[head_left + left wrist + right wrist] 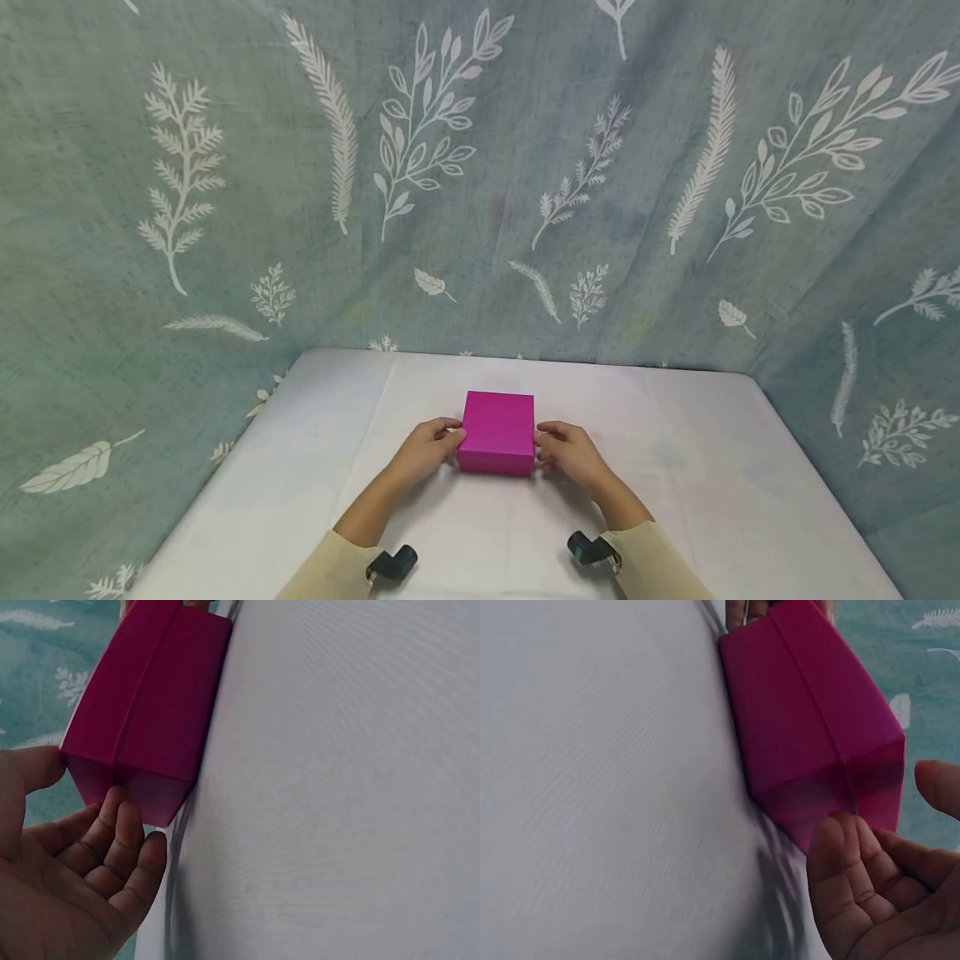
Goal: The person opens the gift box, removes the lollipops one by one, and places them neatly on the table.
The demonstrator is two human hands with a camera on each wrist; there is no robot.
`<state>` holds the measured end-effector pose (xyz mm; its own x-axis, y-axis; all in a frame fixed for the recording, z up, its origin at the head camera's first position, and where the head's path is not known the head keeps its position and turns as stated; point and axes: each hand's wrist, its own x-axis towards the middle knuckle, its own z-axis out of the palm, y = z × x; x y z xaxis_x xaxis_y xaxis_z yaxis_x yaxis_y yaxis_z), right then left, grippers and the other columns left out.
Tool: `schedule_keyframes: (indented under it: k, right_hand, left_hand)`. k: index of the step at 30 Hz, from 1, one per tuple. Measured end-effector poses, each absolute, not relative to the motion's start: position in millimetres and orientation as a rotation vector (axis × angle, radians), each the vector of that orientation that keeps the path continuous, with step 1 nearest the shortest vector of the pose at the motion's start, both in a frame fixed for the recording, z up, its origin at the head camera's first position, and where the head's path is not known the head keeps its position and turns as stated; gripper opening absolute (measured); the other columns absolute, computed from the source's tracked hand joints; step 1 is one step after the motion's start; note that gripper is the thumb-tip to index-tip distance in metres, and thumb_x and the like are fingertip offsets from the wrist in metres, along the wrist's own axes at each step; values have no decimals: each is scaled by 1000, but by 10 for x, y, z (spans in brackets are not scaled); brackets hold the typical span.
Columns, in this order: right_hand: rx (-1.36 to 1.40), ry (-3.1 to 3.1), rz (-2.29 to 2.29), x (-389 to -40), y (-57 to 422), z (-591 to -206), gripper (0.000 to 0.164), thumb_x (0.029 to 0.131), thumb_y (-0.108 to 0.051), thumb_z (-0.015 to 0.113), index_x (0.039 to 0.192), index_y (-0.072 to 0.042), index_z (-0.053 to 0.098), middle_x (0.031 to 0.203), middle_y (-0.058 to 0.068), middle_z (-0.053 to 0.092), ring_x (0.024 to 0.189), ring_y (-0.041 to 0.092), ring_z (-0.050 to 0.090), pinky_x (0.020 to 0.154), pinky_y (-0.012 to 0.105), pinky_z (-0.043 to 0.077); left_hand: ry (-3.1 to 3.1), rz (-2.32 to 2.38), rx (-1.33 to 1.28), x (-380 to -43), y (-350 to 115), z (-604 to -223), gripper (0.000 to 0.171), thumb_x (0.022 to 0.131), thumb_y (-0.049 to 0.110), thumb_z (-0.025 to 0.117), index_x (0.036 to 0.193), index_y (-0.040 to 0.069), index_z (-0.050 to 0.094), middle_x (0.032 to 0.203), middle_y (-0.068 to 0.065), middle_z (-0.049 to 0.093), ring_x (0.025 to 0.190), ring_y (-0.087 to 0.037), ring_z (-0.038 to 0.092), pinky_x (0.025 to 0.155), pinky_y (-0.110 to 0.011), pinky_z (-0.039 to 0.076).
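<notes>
A closed magenta box (498, 423) sits on the white table, with a lid seam (124, 727) running along its side. At its left side is my left hand (427, 450). In the left wrist view that thumb's tip meets the lid's upper corner, and the loosely bent fingers (124, 832) reach the side face at the seam. My right hand (573, 454) is at the opposite side. The right wrist view shows its fingertips (840, 832) close against the side face, while the thumb (937, 787) stands apart from the box.
A white cloth covers the table (712, 467). Behind it and along both sides hangs a grey-green curtain (480, 167) with white leaf prints. Dark wrist-worn devices (393, 563) stick out from both beige sleeves (333, 567).
</notes>
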<state>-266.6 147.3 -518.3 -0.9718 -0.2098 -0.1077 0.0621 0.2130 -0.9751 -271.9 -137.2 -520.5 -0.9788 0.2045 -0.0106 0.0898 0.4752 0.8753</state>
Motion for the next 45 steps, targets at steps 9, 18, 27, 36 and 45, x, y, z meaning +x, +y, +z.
schedule_keyframes:
  k: [9,18,27,36,45]
  right_hand:
    - [-63,2237,-1795,-2720,1461,-5127,53,95,-32,64,133,3,52,101,10,66,81,22,64,69,38,54]
    - [-50,2254,-1731,-2874,1398,-5069,46,95,-33,63,124,1,60,94,6,63,79,22,57,68,33,48]
    - [-11,2240,-1715,-2880,1391,-4993,41,95,-29,64,121,2,60,91,7,62,77,21,55,68,34,47]
    - [2,2282,-1646,-2832,1446,-4923,45,94,-33,65,125,0,60,102,9,63,89,25,57,78,39,51]
    - [-10,2245,-1728,-2818,1416,-4860,41,96,-29,63,126,0,59,101,10,62,85,21,56,77,39,49]
  left_hand:
    - [2269,1769,102,-2850,-1307,-5247,51,95,29,63,135,-1,52,95,-11,65,77,-22,65,72,-37,55]
    - [2256,1772,10,-2978,-1301,-5167,44,95,21,60,134,1,53,86,-9,67,69,-18,63,65,-32,53]
    - [2227,1733,52,-3009,-1307,-5106,43,94,20,61,130,-1,54,83,-7,67,67,-16,62,67,-34,53]
    - [2280,1651,114,-2972,-1276,-5051,45,98,27,57,133,-2,52,90,-9,66,72,-18,62,70,-39,53]
    - [2374,1637,116,-2946,-1278,-5009,48,96,26,62,135,-1,51,95,-9,65,76,-20,61,72,-40,53]
